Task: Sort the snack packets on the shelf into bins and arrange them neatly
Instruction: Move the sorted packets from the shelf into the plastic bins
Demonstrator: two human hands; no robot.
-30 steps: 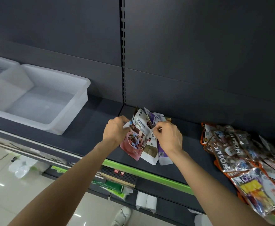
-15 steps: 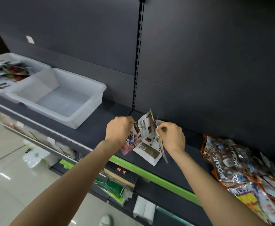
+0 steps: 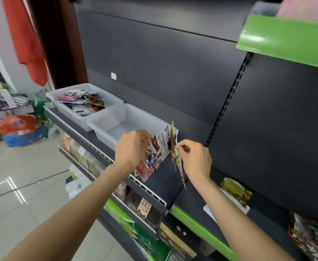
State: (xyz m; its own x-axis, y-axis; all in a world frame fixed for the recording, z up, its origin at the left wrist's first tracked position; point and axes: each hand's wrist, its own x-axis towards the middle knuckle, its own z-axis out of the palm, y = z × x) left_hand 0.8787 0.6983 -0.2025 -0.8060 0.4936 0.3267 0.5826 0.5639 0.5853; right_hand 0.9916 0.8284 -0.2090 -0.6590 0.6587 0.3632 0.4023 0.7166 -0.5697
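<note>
You are holding two lots of snack packets in the air in front of the shelf (image 3: 196,200), just right of the empty white bin (image 3: 107,122) and near its right-hand corner. Your left hand (image 3: 133,148) is gripping the pink-and-white candy packet (image 3: 155,154) by its upper left edge, fingers curled round it, so that it is hanging face-on and tilted. Your right hand (image 3: 196,160) is pinching a thin sheaf of packets (image 3: 177,161) between thumb and fingertips, held edge-on, so you cannot tell how many are in it. That pinch is looking like the weak point: the sheaf is held at one spot along its edge, and glossy film packets are likely to slide against each other, so one could be slipping out and dropping to the shelf or over its front rail to the floor. The candy packet is also dangling from one corner and could be catching the bin's rim on its way in, landing crooked. The far bin (image 3: 69,110) is already holding a loose heap of packets, and sorting into the wrong bin is another risk. Both forearms are reaching up and forward, wrists close together, knuckles toward you. More packets are lying farther right on the shelf, including a yellow-printed one (image 3: 235,193).
</note>
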